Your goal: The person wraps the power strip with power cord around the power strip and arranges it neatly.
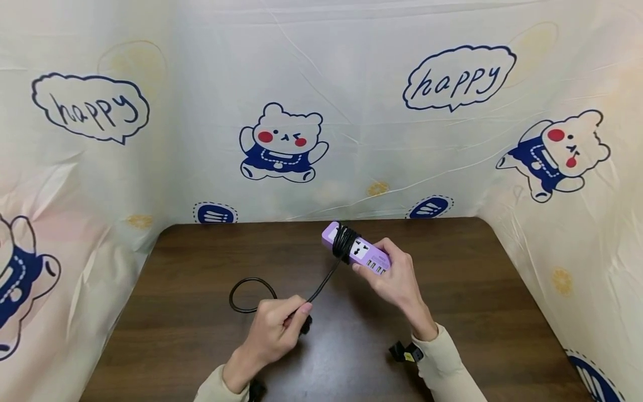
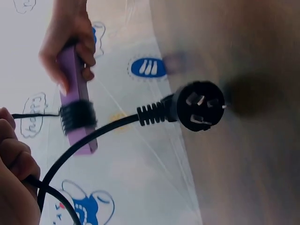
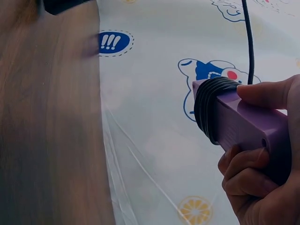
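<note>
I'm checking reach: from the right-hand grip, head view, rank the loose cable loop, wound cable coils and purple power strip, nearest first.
1. Purple power strip: held.
2. Wound cable coils: strip's far end.
3. Loose cable loop: at left.

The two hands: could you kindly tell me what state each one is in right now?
Left hand: closed, holding the black cable.
Right hand: closed, holding one end of the purple power strip.

The purple power strip [image 1: 363, 252] slants, black cord [image 1: 344, 243] wound around it near one end; a straight length leads away, the three-pin plug [image 2: 200, 106] apart from the strip.
</note>
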The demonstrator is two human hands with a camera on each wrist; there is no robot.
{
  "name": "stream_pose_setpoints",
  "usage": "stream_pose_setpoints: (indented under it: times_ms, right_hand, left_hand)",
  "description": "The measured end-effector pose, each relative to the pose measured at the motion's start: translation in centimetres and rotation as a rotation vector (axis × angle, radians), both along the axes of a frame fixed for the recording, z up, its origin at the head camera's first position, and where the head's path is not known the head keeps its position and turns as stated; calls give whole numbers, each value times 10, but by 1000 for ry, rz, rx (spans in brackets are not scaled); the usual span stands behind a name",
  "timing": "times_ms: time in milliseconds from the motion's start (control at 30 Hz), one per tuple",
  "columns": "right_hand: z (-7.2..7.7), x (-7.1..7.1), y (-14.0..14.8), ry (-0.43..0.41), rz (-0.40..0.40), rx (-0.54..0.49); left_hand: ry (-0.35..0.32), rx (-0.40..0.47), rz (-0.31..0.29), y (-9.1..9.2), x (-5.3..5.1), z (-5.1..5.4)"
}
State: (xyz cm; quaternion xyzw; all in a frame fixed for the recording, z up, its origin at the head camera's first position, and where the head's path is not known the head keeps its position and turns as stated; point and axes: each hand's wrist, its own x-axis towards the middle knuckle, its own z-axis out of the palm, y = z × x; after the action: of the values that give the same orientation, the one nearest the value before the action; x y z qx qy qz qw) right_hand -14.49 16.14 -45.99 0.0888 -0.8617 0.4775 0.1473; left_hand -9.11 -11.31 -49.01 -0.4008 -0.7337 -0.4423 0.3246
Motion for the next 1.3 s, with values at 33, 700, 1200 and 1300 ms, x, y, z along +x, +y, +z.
stream_pose_setpoints:
  times_ms: [33, 700, 1200, 1300]
  right_hand:
    - [0, 0, 0, -6, 6, 0]
    - [12, 9, 5, -42, 73, -120]
    - [30, 18, 14, -5, 291, -342]
    - [33, 21, 14, -42, 341, -390]
  left_hand:
    - [-1, 4, -19, 2, 2, 0]
    - [46, -52, -170, 15, 7, 4]
    - [-107, -5, -279, 9, 0, -4]
    - [-153, 27, -329, 7, -4, -5]
